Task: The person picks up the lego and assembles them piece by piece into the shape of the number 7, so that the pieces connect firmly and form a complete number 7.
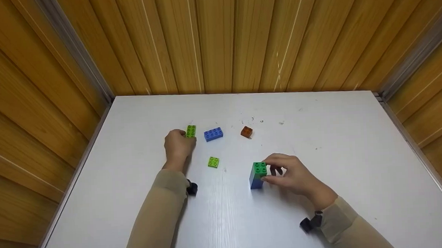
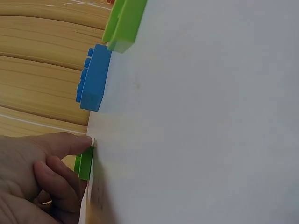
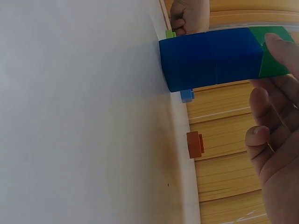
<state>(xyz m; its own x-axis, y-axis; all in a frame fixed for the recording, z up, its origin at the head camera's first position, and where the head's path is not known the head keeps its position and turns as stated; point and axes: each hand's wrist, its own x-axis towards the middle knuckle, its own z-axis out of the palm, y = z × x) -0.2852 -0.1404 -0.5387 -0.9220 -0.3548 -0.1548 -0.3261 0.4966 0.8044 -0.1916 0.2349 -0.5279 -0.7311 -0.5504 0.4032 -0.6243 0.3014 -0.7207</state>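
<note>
Right hand (image 1: 293, 174) pinched green square plastic block (image 1: 260, 168) atop upright blue plastic stack (image 3: 210, 60); left hand (image 1: 179, 144) gripped lime oblong plastic brick (image 1: 191, 130), white table (image 1: 340, 163) beneath. Probably light, stiff, hardly fragile; flat sides looked best to hold.

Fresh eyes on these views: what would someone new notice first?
Probably the upright tower of dark blue plastic blocks topped by a green studded plastic block, just right of centre in the head view, where the right hand grips its top. Next, likely the left hand, farther back, gripping the near end of a long lime-green studded plastic block.
</note>
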